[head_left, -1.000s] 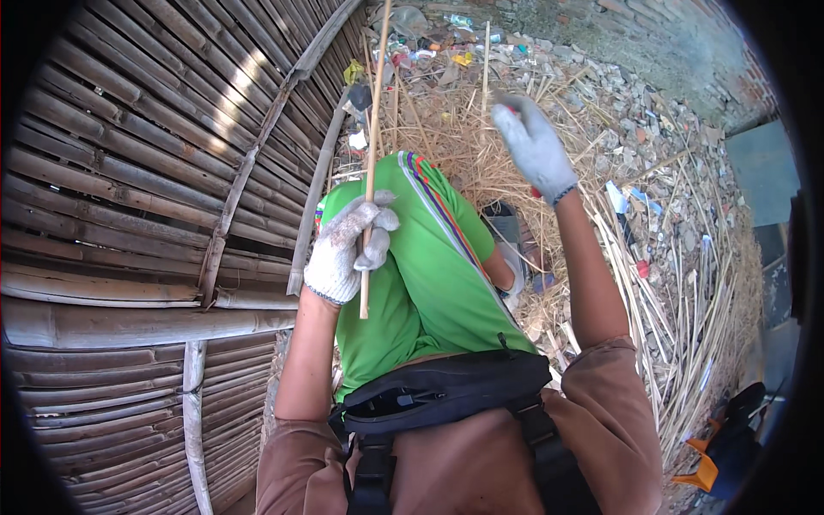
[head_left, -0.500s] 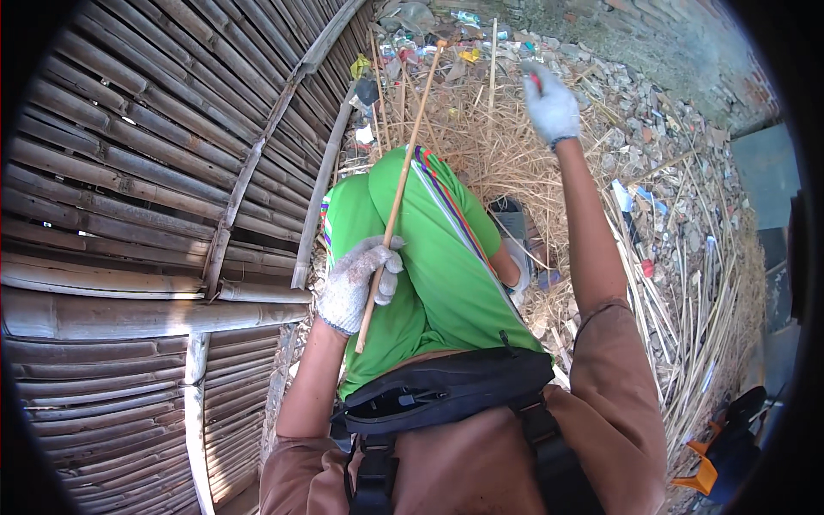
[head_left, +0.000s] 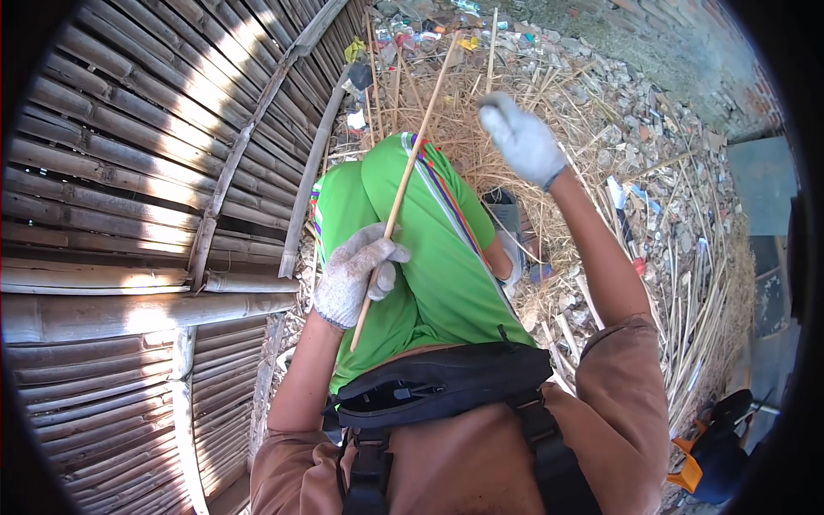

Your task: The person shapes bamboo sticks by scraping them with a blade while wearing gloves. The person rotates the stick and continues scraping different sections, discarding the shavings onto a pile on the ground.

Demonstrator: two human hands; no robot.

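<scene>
My left hand [head_left: 354, 273], in a white knitted glove with brown smudges, is closed around a long thin bamboo stick [head_left: 407, 176]. The stick slants across my green trousers, its lower end near my waist and its upper end over the straw-like shavings. Apart from the stick, to the right of its upper part, my gloved right hand [head_left: 522, 140] hangs in the air with its fingers curled. Whatever those fingers hold is hidden in this view.
A bamboo slat wall [head_left: 112, 163] rises along the left. Bamboo shavings [head_left: 463, 112] and rubble litter the ground ahead. Split strips [head_left: 682, 335] lie at the right, near an orange and black object [head_left: 691, 468]. A brick wall [head_left: 687, 51] stands at the back.
My right hand has come down and leftward, closer to the stick. A red bit seen at its fingers before is now out of sight. The left hand keeps its grip; sunlight now falls on the slats.
</scene>
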